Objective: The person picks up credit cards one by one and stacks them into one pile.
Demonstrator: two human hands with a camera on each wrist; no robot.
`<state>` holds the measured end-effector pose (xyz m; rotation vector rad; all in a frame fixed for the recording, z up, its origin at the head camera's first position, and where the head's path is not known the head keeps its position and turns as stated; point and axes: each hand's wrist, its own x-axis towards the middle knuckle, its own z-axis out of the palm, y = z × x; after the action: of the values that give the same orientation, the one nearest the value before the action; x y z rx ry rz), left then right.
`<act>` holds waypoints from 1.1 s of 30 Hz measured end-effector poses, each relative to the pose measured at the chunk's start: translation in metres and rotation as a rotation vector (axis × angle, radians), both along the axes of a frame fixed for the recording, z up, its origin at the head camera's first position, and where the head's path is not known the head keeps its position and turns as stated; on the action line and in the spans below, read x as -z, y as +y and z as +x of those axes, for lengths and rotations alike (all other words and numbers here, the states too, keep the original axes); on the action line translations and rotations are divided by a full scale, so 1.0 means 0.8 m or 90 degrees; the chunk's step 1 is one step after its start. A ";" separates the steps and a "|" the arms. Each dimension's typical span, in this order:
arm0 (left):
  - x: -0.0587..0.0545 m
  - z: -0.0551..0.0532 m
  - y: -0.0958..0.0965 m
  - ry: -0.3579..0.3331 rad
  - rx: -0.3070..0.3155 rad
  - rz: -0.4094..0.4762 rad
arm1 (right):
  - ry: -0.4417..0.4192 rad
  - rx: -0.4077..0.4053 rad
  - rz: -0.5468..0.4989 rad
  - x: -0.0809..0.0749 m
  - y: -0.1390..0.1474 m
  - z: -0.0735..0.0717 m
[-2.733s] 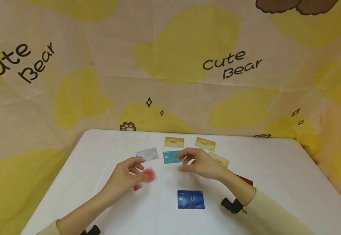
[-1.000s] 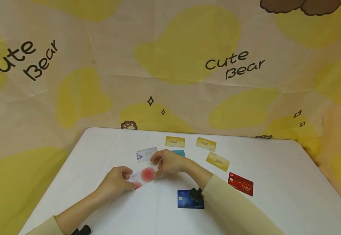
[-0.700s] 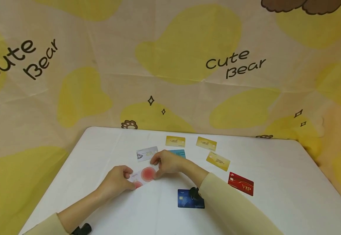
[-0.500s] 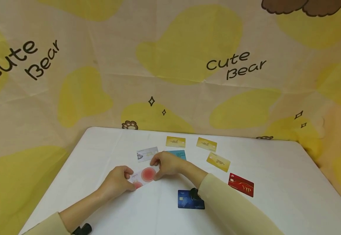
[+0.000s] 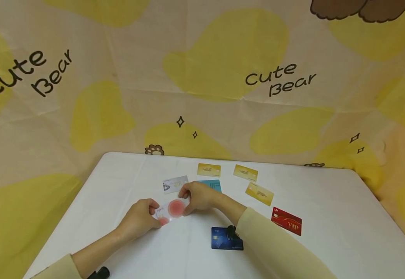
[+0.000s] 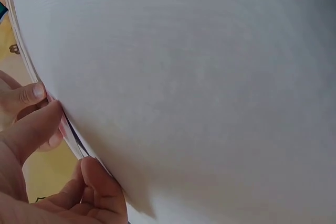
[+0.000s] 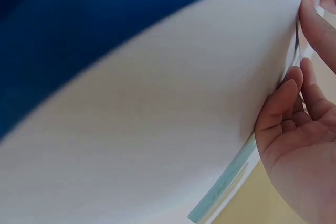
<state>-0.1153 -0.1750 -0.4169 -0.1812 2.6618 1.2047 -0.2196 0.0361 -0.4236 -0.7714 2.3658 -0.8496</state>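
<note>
A white card with pink-red circles (image 5: 176,208) lies at the left middle of the table in the head view, tilted up to the right. My left hand (image 5: 140,217) holds its left end, thumb at the near corner and fingertips at the far edge. At the opposite end, my right hand (image 5: 201,196) holds the card between thumb and fingers. Both wrist views show the hands (image 6: 37,145) (image 7: 299,124) around the thin card edge. A silver VIP card (image 5: 172,185) lies just beyond it. The teal card (image 5: 212,185) is partly hidden behind my right hand.
Two gold cards (image 5: 208,170) (image 5: 246,173) lie near the table's back edge, and a third gold card (image 5: 260,193) is right of centre. A red VIP card (image 5: 286,221) lies at the right. My right sleeve partly covers a blue VIP card (image 5: 221,238) in front. A patterned cloth (image 5: 209,77) hangs behind.
My right hand has moved left from over the teal card and taken the right end of the pink-circled card. Over the last second both hands stay almost still.
</note>
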 end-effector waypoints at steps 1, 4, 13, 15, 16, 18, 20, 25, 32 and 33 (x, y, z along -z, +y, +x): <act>0.000 0.000 0.001 0.003 0.002 -0.002 | 0.003 0.003 -0.001 0.000 0.001 0.001; -0.002 0.002 0.002 0.013 0.006 -0.003 | 0.010 0.006 -0.009 0.001 0.002 0.005; -0.001 0.005 0.006 0.047 0.010 0.010 | 0.016 0.035 -0.028 0.001 0.002 0.014; -0.001 0.005 0.006 0.051 0.008 0.009 | 0.021 0.040 -0.031 0.001 0.002 0.016; -0.001 0.005 0.005 0.052 0.009 0.007 | 0.023 0.043 -0.032 0.000 0.001 0.017; -0.001 0.005 0.005 0.054 0.010 0.002 | 0.022 0.048 -0.033 -0.001 0.001 0.019; -0.002 0.005 0.005 0.055 0.013 -0.003 | 0.019 0.050 -0.035 -0.001 0.002 0.020; -0.004 0.005 0.006 0.055 0.024 -0.017 | 0.020 0.048 -0.040 -0.003 0.002 0.020; -0.003 0.006 0.005 0.069 0.031 -0.035 | 0.023 0.042 -0.067 -0.003 0.002 0.020; -0.003 0.006 0.004 0.072 0.031 -0.038 | 0.026 0.041 -0.072 -0.003 0.002 0.020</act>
<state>-0.1106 -0.1715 -0.4144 -0.0584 2.7841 1.1534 -0.2037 0.0381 -0.4209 -0.7673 2.4057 -1.0116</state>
